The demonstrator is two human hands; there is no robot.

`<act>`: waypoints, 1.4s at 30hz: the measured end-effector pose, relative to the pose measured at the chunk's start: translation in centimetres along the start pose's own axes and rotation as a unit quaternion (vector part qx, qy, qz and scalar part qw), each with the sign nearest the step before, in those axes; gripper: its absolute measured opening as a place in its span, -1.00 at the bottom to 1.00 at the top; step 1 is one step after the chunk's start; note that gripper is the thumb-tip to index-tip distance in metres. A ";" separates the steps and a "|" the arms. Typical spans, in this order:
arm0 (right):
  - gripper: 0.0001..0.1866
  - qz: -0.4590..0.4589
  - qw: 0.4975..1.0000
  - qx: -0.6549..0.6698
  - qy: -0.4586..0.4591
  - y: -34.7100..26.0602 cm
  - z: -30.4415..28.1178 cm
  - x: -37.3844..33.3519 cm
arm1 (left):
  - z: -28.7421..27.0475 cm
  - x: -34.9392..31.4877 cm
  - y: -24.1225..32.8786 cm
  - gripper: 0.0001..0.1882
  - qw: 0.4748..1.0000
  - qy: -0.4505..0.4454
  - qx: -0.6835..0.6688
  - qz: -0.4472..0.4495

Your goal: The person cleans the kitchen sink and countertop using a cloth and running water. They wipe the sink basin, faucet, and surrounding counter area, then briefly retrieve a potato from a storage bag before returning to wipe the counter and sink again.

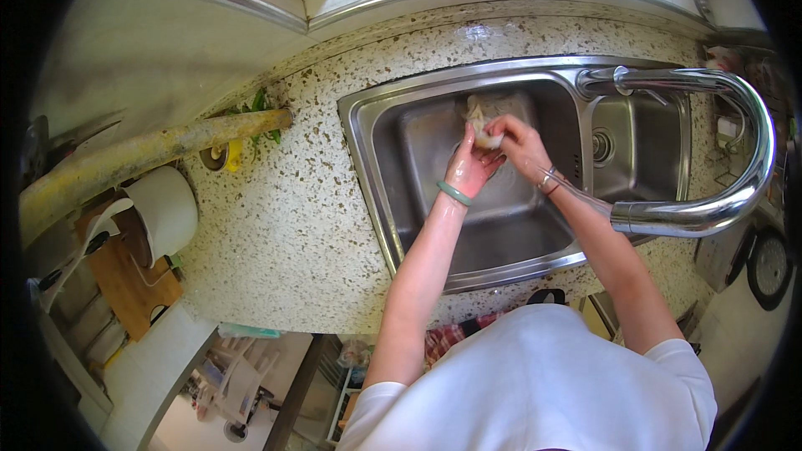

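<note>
Over the larger basin of the steel sink [393, 225], both hands meet around a small pale, whitish-yellow piece [488, 139]; its kind I cannot make out. My left hand [469, 165], wet and with its palm turned up, cradles the piece from the left. From the right, my right hand [525, 146] has its fingers bent onto the same piece. A thin stream of water [576, 190] runs from the faucet spout toward my right wrist. Just beyond the fingers shows a pale, crumpled-looking patch [478, 107], too blurred to name.
The chrome faucet [756, 142] arches over the smaller basin [643, 171] at the right. On the speckled counter [259, 242] are a yellow pipe [167, 140], a yellow cup [232, 154] and a white container [171, 209]. A wooden board [138, 284] leans at the far left.
</note>
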State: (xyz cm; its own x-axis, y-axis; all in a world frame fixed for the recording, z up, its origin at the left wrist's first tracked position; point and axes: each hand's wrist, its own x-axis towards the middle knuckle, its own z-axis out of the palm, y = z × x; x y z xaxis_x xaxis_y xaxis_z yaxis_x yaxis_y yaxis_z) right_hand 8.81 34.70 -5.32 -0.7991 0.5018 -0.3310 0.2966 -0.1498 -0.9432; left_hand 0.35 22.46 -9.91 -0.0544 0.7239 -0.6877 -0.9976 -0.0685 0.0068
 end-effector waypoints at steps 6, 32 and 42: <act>-0.91 -0.041 0.992 -0.074 -0.097 -2.2 0.1 -5.0 | -4.0 0.7 -2.6 -0.70 0.998 0.039 0.004 -0.040; -0.61 0.300 0.902 0.307 -0.052 1.4 -1.9 -6.9 | 0.1 -4.4 -12.9 -0.68 0.786 0.003 0.615 0.065; -0.67 0.312 0.906 0.273 0.091 1.2 -0.4 -2.4 | 3.5 -4.2 -9.6 -0.58 0.727 0.161 0.635 0.206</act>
State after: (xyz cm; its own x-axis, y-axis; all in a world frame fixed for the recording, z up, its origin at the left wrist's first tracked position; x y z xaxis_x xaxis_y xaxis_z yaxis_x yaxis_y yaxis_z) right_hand 11.31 33.70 -5.63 -0.4508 0.2994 -0.8409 0.3186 -0.8260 -0.4649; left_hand 9.99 22.43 -4.57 -0.5510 0.6084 -0.5712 -0.1465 0.6033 0.7839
